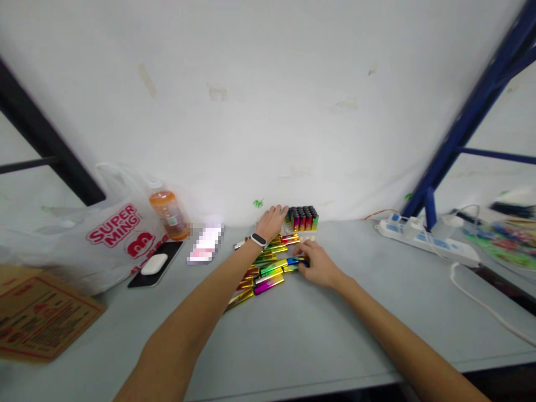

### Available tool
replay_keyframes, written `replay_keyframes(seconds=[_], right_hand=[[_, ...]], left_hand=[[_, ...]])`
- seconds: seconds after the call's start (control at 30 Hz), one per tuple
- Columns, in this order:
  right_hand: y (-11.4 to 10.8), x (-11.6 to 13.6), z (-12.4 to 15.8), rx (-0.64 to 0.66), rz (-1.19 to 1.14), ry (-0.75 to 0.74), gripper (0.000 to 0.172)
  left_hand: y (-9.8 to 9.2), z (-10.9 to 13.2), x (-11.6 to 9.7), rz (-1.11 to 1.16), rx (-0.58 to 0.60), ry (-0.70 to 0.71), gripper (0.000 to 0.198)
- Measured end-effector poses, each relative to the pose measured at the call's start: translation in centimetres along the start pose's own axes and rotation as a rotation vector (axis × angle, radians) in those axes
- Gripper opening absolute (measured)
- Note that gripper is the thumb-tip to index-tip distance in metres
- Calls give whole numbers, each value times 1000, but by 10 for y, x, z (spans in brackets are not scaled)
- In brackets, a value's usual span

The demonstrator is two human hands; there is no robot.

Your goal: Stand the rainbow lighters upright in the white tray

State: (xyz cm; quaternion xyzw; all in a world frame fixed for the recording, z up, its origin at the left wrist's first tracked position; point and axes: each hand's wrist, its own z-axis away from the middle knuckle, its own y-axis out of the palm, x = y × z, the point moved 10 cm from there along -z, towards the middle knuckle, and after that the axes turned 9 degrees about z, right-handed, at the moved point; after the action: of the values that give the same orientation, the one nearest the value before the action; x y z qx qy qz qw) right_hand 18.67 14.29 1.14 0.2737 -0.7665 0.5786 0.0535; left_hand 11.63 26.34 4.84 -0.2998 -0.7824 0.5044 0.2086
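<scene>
1. I see the left hand (272, 220) with fingers loosely bent at the left end of a clear tray (287, 229); I cannot tell whether it grips anything.
2. The right hand (320, 267) is partly curled, thumb and fingertips around the dark end of 1 blue lighter (291, 261); I cannot tell how firmly.
3. Between my view of the 2 forearms, a pile of shiny lighters (270, 283) lies on the table (335, 346), nearer than the tray.
4. Black-topped lighters (305, 219) stand upright in rows at the tray's right, near the far wall (268, 111).
5. Farther left I see a bottle (170, 218) and a shopping bag (109, 234); right, a power strip (435, 244).
</scene>
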Motion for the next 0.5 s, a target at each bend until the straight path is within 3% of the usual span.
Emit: replay_keyframes(seconds=[0.2, 0.3, 0.5], right_hand=[[2, 7, 1, 24, 65, -19, 24], [6, 5, 0, 27, 35, -13, 21], [10, -2, 0, 7, -3, 10, 14]], left_hand=[[5, 7, 11, 102, 2, -23, 61], [0, 5, 15, 251, -79, -83, 45], [-4, -7, 23, 447, -255, -334, 19]])
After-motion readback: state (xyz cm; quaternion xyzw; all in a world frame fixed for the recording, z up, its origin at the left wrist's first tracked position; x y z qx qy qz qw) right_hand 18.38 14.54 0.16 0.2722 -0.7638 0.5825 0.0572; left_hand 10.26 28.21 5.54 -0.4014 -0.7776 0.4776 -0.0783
